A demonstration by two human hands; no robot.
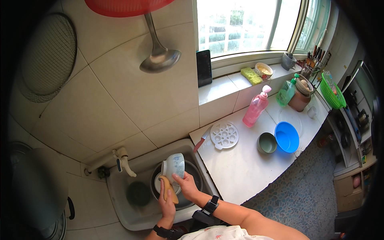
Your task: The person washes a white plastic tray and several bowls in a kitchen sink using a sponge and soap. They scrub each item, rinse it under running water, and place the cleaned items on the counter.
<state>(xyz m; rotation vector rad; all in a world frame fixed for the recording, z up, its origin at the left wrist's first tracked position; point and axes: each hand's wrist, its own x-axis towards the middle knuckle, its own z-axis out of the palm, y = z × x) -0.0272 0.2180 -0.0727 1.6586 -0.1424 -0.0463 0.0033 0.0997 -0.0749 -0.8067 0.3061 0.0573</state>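
Over the sink (pixel 120 210), my right hand (pixel 188 186) grips a white bowl with a blue pattern (pixel 175 166), tilted on its side. My left hand (pixel 168 205) holds a yellow-orange sponge (pixel 170 190) against the bowl's lower part. Beneath both hands a round metal basin (pixel 196 174) stands in the sink, with a white dish (pixel 157 183) partly visible inside it. The bowl and my hands hide much of the basin. Left of the basin, a dark green round object (pixel 138 193) lies on the sink floor.
A faucet (pixel 124 162) juts over the sink's left side. On the counter (pixel 234 177) at right are a red-handled knife (pixel 201 140), a white perforated disc (pixel 224 135), a pink pump bottle (pixel 255 108), a green bowl (pixel 267 143) and a blue basin (pixel 287 137). A ladle (pixel 159 58) hangs above.
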